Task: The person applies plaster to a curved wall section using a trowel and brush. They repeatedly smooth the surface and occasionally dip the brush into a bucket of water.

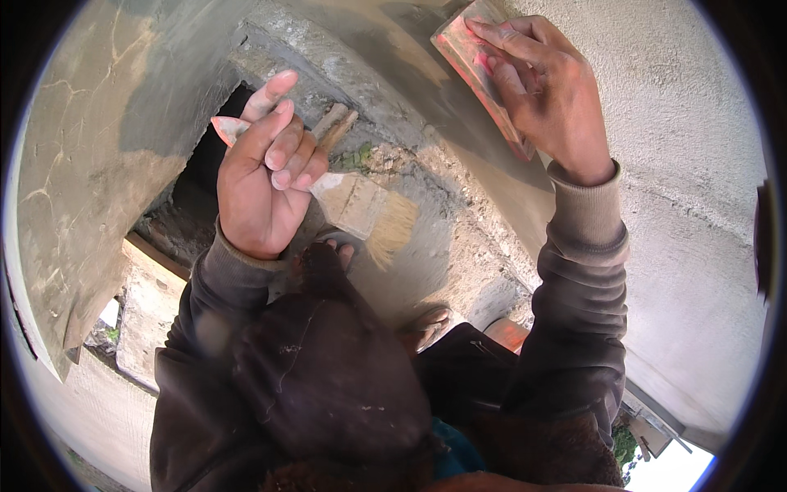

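In my right hand (557,107) is a long rectangular float (451,41) with worn red paint, pressed close to the grey plastered face (533,205) at the upper right. My left hand (266,172), palm turned upward, has its fingers curled around a wide paintbrush (357,209) with pale bristles that point down and to the right. A small pointed red-and-white piece (229,129) pokes out left of these fingers; I cannot make out what it belongs to. Short wooden pieces (340,125) show just beyond the fingertips.
A dark square opening (184,189) with a rough edge sits in the cracked left wall (74,148). A rough concrete ledge (443,172) with rubble and small plants runs diagonally through the middle. My sandalled foot (430,328) shows below, and a wooden board (156,258) lies at the left.
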`<state>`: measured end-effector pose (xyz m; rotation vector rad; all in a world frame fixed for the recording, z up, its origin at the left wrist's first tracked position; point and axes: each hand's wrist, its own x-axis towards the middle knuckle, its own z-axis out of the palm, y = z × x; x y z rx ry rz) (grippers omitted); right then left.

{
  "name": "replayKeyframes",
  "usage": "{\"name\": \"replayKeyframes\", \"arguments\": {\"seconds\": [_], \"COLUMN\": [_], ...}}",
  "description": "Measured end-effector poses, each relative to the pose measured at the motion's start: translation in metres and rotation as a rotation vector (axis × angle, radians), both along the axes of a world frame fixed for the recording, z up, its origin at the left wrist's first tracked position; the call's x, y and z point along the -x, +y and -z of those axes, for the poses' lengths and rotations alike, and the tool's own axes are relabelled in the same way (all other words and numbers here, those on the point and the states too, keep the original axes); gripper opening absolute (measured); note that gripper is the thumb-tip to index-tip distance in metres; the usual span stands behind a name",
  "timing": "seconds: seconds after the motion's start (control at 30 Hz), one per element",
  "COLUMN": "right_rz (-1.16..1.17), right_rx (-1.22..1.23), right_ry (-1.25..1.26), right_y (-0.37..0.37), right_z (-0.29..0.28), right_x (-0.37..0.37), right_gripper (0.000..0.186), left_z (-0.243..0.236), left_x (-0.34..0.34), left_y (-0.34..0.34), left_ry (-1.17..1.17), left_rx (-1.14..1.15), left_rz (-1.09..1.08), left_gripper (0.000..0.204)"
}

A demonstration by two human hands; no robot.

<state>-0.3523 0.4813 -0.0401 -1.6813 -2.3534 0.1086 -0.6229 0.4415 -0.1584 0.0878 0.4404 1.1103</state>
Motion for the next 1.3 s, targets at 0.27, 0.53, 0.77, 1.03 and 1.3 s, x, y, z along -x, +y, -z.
{"name": "replayKeyframes", "arguments": {"seconds": [0.27, 0.53, 0.77, 1.03, 1.3], "right_rz": [-0.039, 0.037, 0.073, 0.092, 0.016], "right_rx": [-0.071, 0.014, -0.018, -0.021, -0.03], "right_ry": [0.017, -0.06, -0.104, -0.172, 0.002], "right_y": [0.011, 0.017, 0.032, 0.012, 0.012], "right_z": [0.011, 0.008, 0.01, 0.003, -0.002], "right_x": [0.007, 0.006, -0.005, -0.023, 0.005], "right_gripper": [0.027, 0.037, 0.04, 0.041, 0.028], "left_z": [0.001, 0.004, 0.007, 0.005, 0.009], "left_x": [0.003, 0.001, 0.0, 0.005, 0.008], "left_y": [0.003, 0.007, 0.009, 0.008, 0.011], "left_ry": [-0.009, 0.018, 0.01, 0.023, 0.016], "left_rx": [0.032, 0.053, 0.038, 0.034, 0.009], "left_rz": [0.015, 0.011, 0.014, -0.006, -0.003], "left_gripper": [0.03, 0.029, 0.03, 0.03, 0.03]}}
